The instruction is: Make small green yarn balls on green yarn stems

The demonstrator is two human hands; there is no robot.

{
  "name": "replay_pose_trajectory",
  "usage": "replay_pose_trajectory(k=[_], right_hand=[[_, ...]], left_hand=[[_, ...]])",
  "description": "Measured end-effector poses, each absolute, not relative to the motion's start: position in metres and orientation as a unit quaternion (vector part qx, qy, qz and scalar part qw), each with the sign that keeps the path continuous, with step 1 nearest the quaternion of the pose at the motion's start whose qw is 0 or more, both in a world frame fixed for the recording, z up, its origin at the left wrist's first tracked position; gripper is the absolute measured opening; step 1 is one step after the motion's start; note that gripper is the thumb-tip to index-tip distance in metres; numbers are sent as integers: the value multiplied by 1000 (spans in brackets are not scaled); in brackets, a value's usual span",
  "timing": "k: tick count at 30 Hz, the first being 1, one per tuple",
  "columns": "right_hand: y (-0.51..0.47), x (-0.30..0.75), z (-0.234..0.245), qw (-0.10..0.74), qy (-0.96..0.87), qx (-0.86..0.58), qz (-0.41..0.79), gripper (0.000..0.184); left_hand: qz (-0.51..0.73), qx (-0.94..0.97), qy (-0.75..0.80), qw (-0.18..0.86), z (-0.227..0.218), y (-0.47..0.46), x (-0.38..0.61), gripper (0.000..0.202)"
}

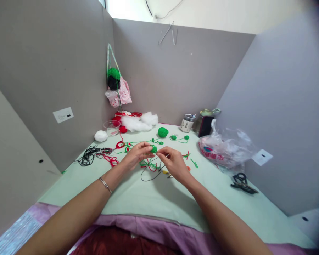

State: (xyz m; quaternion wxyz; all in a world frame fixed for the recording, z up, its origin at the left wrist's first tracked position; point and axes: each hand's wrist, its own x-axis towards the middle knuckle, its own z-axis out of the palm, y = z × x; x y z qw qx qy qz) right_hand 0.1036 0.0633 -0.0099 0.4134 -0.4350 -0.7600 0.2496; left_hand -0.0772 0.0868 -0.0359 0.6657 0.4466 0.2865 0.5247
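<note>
My left hand (pixel 136 154) pinches a small green crocheted piece (pixel 153 148) over the pale green table (pixel 149 194). My right hand (pixel 174 163) is closed beside it, fingertips pinched near the piece, gripping something thin that I cannot make out. A black thread (pixel 149 175) hangs from between the hands and loops on the table. Red and green yarn strands (pixel 149 164) lie just under the hands. A silver bracelet sits on my left wrist.
A black yarn tangle (pixel 89 156) lies left, a white ball (pixel 101 136) and clear cup (pixel 112 127) behind it. Green yarn ball (pixel 163 132), white stuffing (pixel 139 122), a tin (pixel 187 123), plastic bag (pixel 223 148) and black scissors (pixel 241 182) lie around. Grey partition walls enclose the table.
</note>
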Motion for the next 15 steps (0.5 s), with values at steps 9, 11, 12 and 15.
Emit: replay_pose_trajectory(k=[9,11,12,15], right_hand=[[76,105,-13,424,-712,-419,371,21],[77,105,-14,421,-708,-406,395,22],[77,105,-14,419,-707,-399,405,22],[76,104,-17,411,-708,-385,426,21]], left_hand=[[531,447,293,657,-29,82,-74,29],[506,441,285,684,-28,81,-76,35],[496,439,282,694,-27,81,-77,38],[504,425,272,701,-27,84,-81,39]])
